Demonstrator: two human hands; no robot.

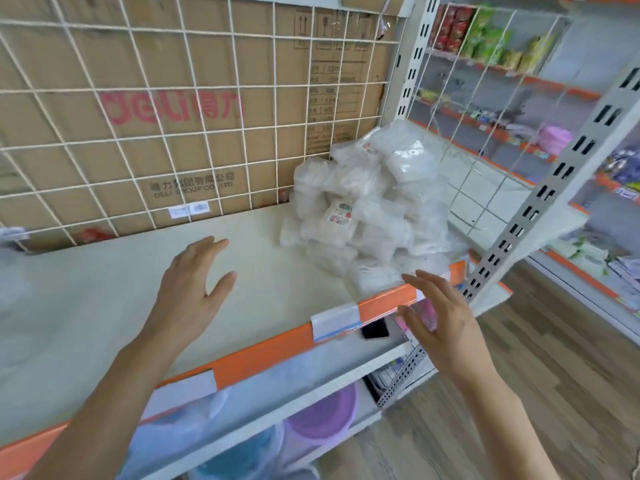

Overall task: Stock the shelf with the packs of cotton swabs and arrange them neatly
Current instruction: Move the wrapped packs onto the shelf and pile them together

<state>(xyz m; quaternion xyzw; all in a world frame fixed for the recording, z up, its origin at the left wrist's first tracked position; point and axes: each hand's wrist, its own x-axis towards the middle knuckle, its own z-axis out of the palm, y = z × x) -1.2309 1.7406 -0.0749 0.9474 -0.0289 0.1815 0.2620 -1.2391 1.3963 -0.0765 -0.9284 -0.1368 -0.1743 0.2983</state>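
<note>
Both hands are empty and spread wide, and neither one touches anything. Nearest, the right hand (438,317) hangs in front of the shelf edge, fingers straight and apart, palm turned to the left. Just behind its fingertips runs the orange plastic price strip (384,304) on the front edge of the shelf, with white paper labels (335,320) stuck on it. The left hand (194,285) is over the pale flat shelf board (104,289), further in than the right one, palm down, thumb held away from the fingers; whether it rests on the board or floats above it I cannot tell.

Beyond the right hand's fingertips, and to the right of the left hand, lies the loose heap of clear plastic packs of white cotton swabs (367,209). The packs are piled without order in the right back corner of the board, some with small printed stickers. The closest packs reach nearly to the orange strip.

Behind both hands stands a white wire grid panel (156,133), and behind it a big brown cardboard box with red letters (173,105).
</note>
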